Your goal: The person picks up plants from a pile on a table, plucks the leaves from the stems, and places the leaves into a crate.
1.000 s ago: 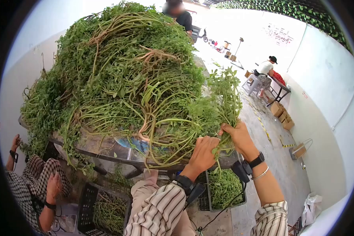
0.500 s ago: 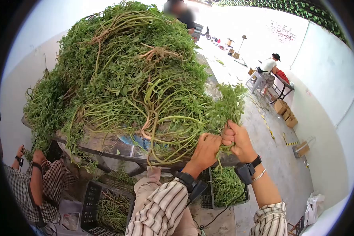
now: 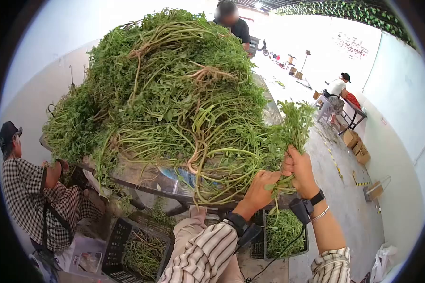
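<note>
A bunch of leafy green stems [image 3: 295, 123] stands upright in my right hand [image 3: 298, 170], whose fingers are wrapped round its lower part. Just left of it and lower, my left hand [image 3: 259, 191] is closed on green stems beside the bunch; its fingertips are partly hidden. Both hands are at the front right edge of the table [image 3: 141, 181]. On that table rises a big heap of green leafy plants [image 3: 170, 89] with long pale stems and brown roots, some stems trailing towards my left hand.
Below the table stand a black crate [image 3: 115, 245] with cut stems and another crate [image 3: 308, 236] with greens. A person in checks [image 3: 30, 198] sits at left; another person [image 3: 236, 28] is behind the heap. Farther right, a person [image 3: 336, 87] sits near cardboard boxes [image 3: 356, 146].
My view has swung left, so the scene sits farther right and more of the seated person at left shows. Both hands keep their grip, close together, with the bunch still upright.
</note>
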Available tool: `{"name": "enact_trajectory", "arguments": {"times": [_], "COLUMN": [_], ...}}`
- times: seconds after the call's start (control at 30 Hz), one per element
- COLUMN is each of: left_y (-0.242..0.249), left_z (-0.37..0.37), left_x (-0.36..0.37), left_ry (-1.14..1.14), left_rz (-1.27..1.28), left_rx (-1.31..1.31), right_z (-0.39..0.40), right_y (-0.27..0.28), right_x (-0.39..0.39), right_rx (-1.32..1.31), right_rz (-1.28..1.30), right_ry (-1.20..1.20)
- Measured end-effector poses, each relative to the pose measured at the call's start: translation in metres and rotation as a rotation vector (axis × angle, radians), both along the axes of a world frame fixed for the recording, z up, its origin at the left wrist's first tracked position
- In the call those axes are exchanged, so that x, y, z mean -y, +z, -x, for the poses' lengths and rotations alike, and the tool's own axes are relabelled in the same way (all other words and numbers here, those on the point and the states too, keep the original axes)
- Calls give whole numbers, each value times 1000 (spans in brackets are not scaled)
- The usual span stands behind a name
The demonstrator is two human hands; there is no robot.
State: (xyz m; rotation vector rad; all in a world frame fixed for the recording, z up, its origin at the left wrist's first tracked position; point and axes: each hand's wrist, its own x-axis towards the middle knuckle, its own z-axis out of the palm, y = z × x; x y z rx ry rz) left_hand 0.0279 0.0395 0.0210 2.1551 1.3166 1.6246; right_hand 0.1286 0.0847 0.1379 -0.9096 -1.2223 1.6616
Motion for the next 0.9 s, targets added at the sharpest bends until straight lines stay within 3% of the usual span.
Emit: {"name": "enact_trajectory", "arguments": {"times": [0.07,0.4,0.47,0.5,0.57,0.63,0.73,0.9], "left_y": [-2,2,1,0,-3,-3,-7,-19], "left_z": [-2,-1,-2,-2,-1,-3,-3,-9], "left_x": [0,5,5,5,1,0,0,-5], "left_ry": [-18,-37,-36,-57,6,-21,27,111], "left_rz": [-23,-35,-44,-39,44,114,188,174], "left_rx": [55,-222,-226,-227,-327,-273,-451,-325], "right_z": [2,-16,-12,-12,-7,-3,0,8], "right_y": [-2,-15,-19,-24,-32,-29,-41,-25], "right_x": [3,4,-4,-8,-17,-13,-24,-20], "right_rx": [116,301,723,726,949,1044,1015,1276], "right_rz": [-149,-102,-515,-501,-930,-874,-996,-967], "right_ry": [-44,-13,49,32,85,85,199,382]}}
